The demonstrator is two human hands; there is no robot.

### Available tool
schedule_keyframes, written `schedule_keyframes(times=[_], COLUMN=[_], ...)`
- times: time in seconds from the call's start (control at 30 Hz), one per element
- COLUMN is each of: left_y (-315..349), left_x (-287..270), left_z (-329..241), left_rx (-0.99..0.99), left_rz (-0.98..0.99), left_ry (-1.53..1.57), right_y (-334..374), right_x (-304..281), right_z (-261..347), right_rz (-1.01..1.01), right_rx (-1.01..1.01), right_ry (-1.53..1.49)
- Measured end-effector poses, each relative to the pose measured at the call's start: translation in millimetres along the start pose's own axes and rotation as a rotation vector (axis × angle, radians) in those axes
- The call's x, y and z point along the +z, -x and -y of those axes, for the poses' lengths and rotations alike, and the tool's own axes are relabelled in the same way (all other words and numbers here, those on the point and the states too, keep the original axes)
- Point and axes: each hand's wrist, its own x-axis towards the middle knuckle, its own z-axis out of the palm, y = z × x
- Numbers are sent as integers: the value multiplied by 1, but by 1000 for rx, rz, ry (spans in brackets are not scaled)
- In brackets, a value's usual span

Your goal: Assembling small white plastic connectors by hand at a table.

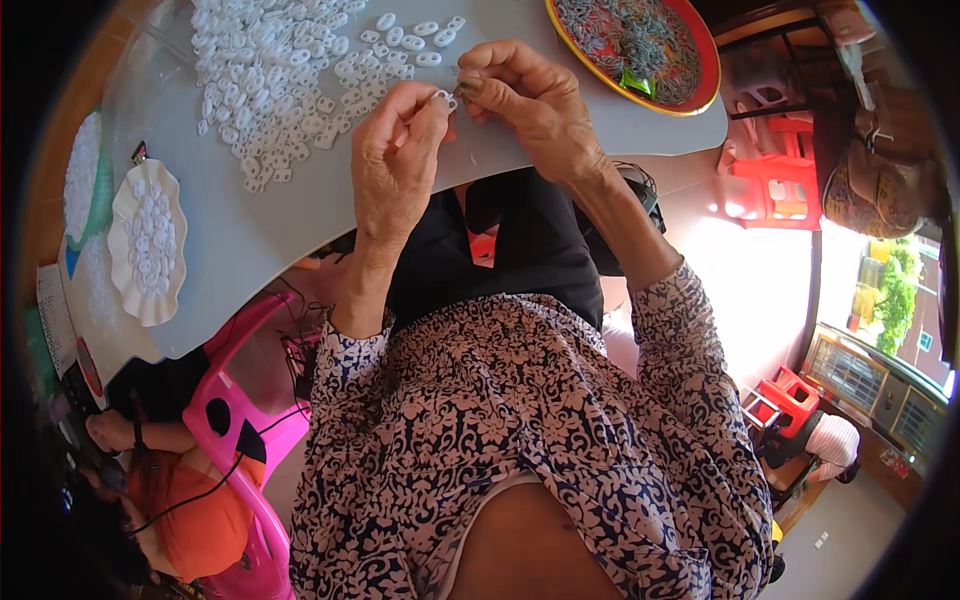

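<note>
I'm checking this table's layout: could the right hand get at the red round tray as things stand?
Likely yes: the red round tray lies right of the right hand across grey tabletop, with no obstacle seen between. That hand, though, seems busy beside the small white piece in the left hand.

Left hand (pixel 395 150) and right hand (pixel 540 110) nearly meet, 2 thumbs (pixel 492 96) bent toward curled fingers (pixel 510 58), forearms (pixel 625 232) converging.
</note>
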Motion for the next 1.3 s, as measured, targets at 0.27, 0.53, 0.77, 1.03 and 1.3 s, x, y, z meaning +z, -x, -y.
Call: schedule_keyframes(times=[0.27, 0.53, 0.77, 1.03, 1.3], left_y=[0, 2, 1, 0, 3], left_x=[2, 3, -2, 0, 2], left_z=[4, 9, 9, 11, 12], left_rx=[26, 24, 11, 30, 142], left_rz=[14, 31, 74, 117, 64], left_ry=[-2, -47, 70, 159, -37], right_y=[1, 1, 2, 5, 5], right_x=[3, 1, -1, 2, 2], right_z=[-1, -3, 2, 6, 7], right_rz=[-10, -6, 12, -14, -4], right_rx=[-6, -46, -28, -25, -57], right_ry=[27, 43, 127, 250, 333])
